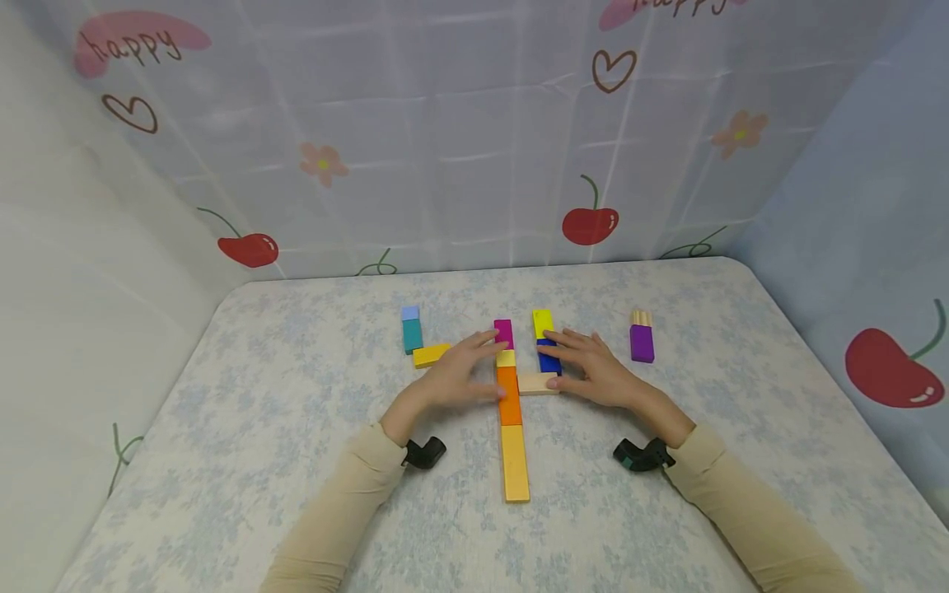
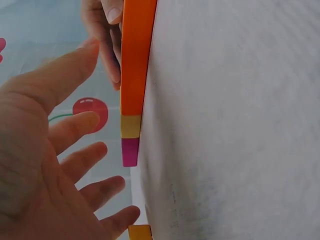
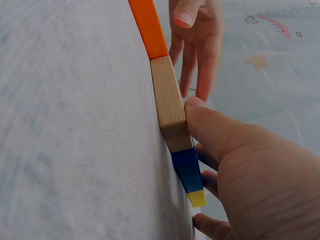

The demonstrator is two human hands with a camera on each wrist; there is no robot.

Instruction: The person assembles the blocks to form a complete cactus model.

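Observation:
A column of wooden blocks runs down the middle of the table: a magenta block (image 1: 503, 331), a small pale-yellow block (image 1: 506, 358), an orange block (image 1: 508, 408) and a long light-orange block (image 1: 515, 465). My left hand (image 1: 455, 372) hovers at the column's left with fingers spread and nothing held. To the right, a plain wood block (image 3: 169, 92) meets the orange one, and a blue block (image 1: 549, 364) and a yellow block (image 1: 543, 323) extend away from it. My right hand (image 1: 596, 371) rests its thumb on the plain block's end, its fairly straight fingers by the blue block.
Left of the column lie a light-blue block (image 1: 410, 313), a teal block (image 1: 412, 336) and a golden-yellow block (image 1: 428, 357). At the right are a purple block (image 1: 642, 344) and thin wood pieces (image 1: 641, 318). A printed curtain (image 1: 460, 198) hangs behind the table's far edge.

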